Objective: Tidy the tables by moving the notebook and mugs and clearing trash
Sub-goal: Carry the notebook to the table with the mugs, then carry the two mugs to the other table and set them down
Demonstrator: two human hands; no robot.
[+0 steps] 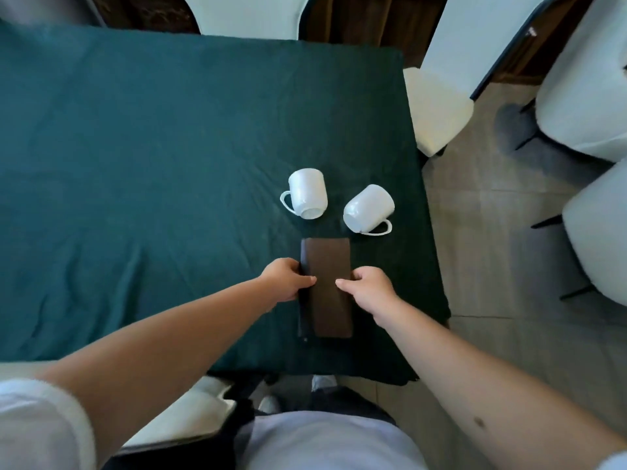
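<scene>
A brown notebook [327, 262] lies lengthwise near the front right of a table with a dark green cloth [135, 164]. My left hand [285, 279] grips its left edge, thumb on the cover. My right hand [368, 288] grips its right edge, thumb also on the cover. Just beyond the notebook stand two white mugs upside down: the left mug [307, 193] with its handle to the left, and the right mug [368, 208], seen tilted, with its handle toward the front right.
White-covered chairs stand around the table: one at the far edge [244, 15], one at the right corner [437, 110], more on the right [583, 83]. Another chair seat [190, 412] sits at the front edge by my legs. Tiled floor [492, 249] lies right of the table.
</scene>
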